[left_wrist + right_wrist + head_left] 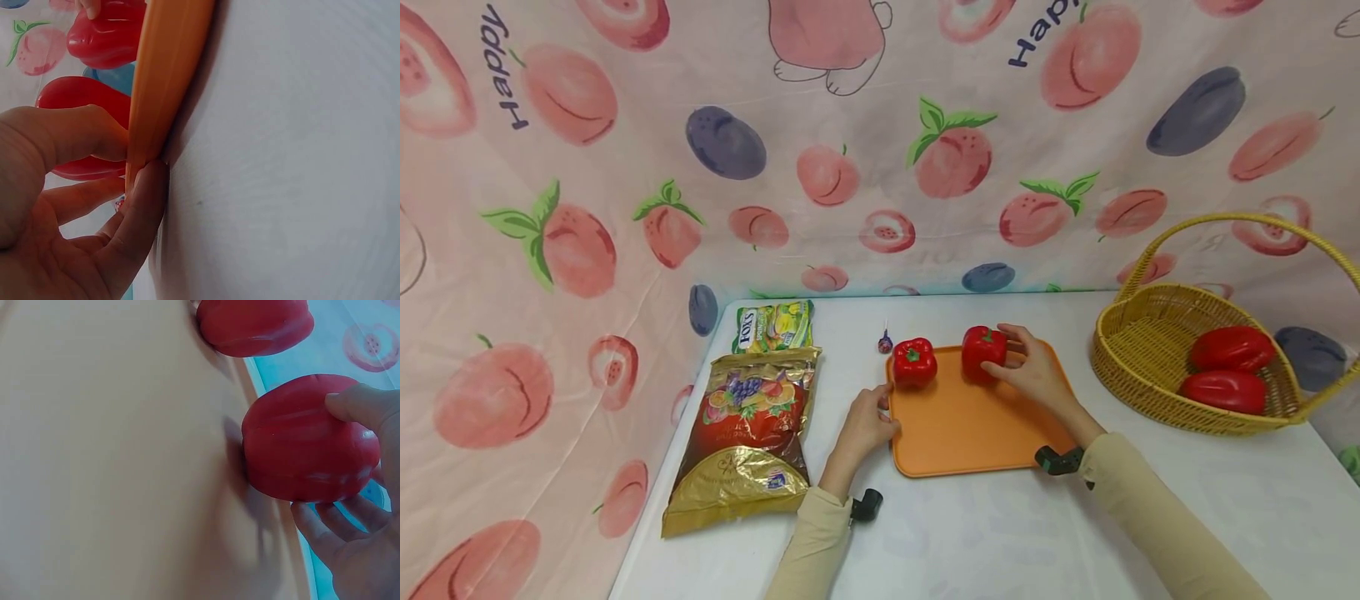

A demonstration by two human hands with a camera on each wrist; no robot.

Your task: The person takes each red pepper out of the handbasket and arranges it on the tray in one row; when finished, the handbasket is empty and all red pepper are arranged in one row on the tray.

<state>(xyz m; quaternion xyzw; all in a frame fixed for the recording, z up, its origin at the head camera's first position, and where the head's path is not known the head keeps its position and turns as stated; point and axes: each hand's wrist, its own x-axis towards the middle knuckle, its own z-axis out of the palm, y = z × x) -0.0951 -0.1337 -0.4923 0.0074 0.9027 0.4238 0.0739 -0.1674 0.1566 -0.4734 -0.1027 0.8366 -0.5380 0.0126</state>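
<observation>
An orange tray (977, 425) lies on the white table. My left hand (867, 423) pinches its left rim (164, 75), thumb on one side and a finger underneath in the left wrist view. My right hand (1039, 373) holds a red bell pepper (977, 357) over the tray's back edge. In the right wrist view, the thumb presses the side of this pepper (300, 440) and the fingers curve round beneath it. A second red bell pepper (914, 368) sits at the tray's back left corner, stem up.
To the right stands a yellow wicker basket (1131, 392) with two red peppers (1225, 392) inside. A large gold and red candy bag (748, 433) lies at the left, with a small green candy packet (773, 327) behind it. Behind the tray is a wrapped lollipop (885, 342).
</observation>
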